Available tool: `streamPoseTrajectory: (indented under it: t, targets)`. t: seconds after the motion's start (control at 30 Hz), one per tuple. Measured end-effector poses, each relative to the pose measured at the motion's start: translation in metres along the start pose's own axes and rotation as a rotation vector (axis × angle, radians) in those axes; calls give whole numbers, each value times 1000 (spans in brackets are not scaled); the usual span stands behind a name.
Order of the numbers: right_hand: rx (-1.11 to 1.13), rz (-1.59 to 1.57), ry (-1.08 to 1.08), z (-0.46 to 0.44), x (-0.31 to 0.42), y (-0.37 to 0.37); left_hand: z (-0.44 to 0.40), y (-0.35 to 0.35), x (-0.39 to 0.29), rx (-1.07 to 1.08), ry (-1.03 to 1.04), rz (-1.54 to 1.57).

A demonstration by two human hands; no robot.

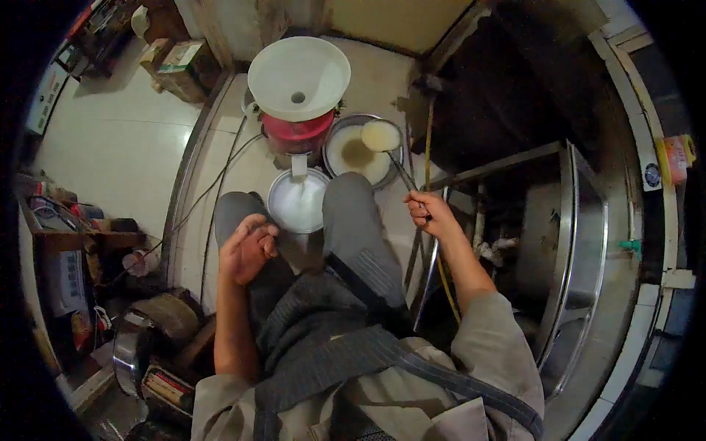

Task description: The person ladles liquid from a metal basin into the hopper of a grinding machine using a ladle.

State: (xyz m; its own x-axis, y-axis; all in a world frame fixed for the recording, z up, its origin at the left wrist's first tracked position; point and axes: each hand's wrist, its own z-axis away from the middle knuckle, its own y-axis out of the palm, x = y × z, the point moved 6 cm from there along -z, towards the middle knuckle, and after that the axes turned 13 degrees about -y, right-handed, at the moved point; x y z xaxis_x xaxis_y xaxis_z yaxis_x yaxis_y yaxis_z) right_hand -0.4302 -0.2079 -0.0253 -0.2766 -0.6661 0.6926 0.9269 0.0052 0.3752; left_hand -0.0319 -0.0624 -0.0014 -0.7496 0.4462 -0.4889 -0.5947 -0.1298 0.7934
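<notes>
My right hand (429, 213) is closed around the handle of a long metal ladle (401, 171). The ladle's bowl is full of pale yellowish contents and hangs over the right side of a metal basin (329, 163). Inside that basin, pale material surrounds a darker wet patch in the middle. Near my left knee, my left hand (250, 246) is raised, empty, with its fingers loosely curled and apart. A grinder (298, 131) with a red body and a wide white hopper (268, 73) stands ahead. Its spout (298, 165) points into a metal pot (273, 213) of white, frothy liquid between my knees.
A metal frame stand (570, 220) is close on my right. Cardboard boxes (184, 70) sit at the far left, beyond a raised floor edge. A dark cable (220, 176) runs across the tiles to the grinder. Cluttered shelves (81, 239) stand at left.
</notes>
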Motion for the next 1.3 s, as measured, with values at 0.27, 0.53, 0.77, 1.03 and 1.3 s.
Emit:
streamPoseTrajectory:
  t: [0.27,0.53,0.77,1.03,1.3]
  targets:
    - [53,36,-104,54,86,52,4,7,-2,10,2,-30]
    - [156,92,-221,101,154,137,6,12,-4,159,-33,108]
    - [296,-41,-140,102,149,188,7,5,-7,241,-18,169]
    - [330,81,-93,90,116,210,7,0,-7,292,-26,244]
    - [260,280,-133,88,98,212,8,-2,-8,269,-43,221]
